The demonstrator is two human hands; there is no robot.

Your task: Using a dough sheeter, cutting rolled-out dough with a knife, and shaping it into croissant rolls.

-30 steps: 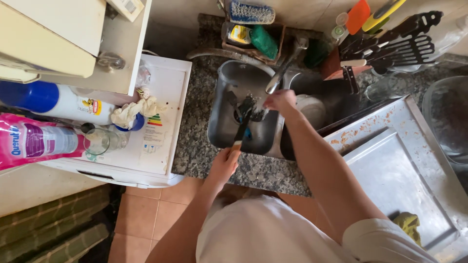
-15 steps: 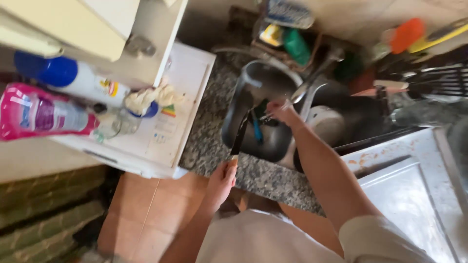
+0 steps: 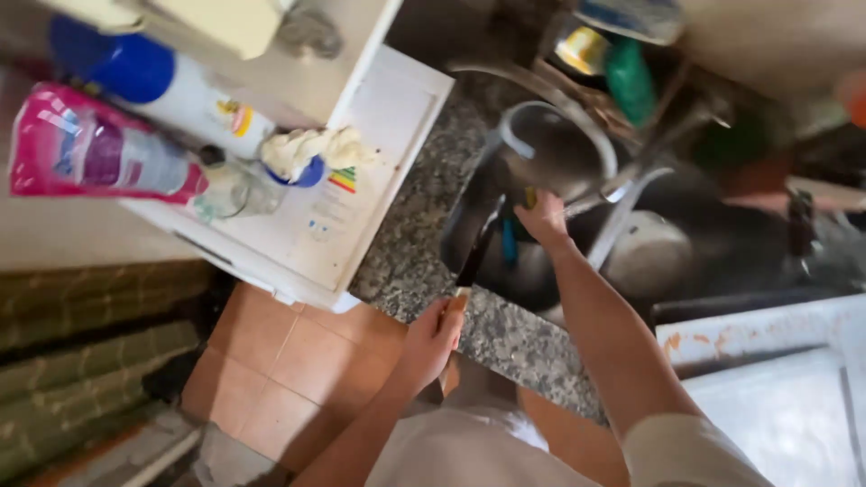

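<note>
The left hand (image 3: 433,338) is clenched on the handle of a dark-bladed knife (image 3: 475,257) at the granite counter's (image 3: 424,216) front edge; its long axis runs up into the sink (image 3: 505,271), toward the right hand (image 3: 544,219), which grips something small.

We look down on a speckled grey granite counter (image 3: 424,216) with a dark sink basin (image 3: 541,261) set into it. Beside it sits a white appliance top (image 3: 379,153) bearing a pink plastic refill pouch (image 3: 99,153), a white spray bottle with a blue cap (image 3: 153,86) lying flat, and a crumpled cream cloth (image 3: 311,149). Below lies a terracotta tiled floor (image 3: 289,361).
</note>
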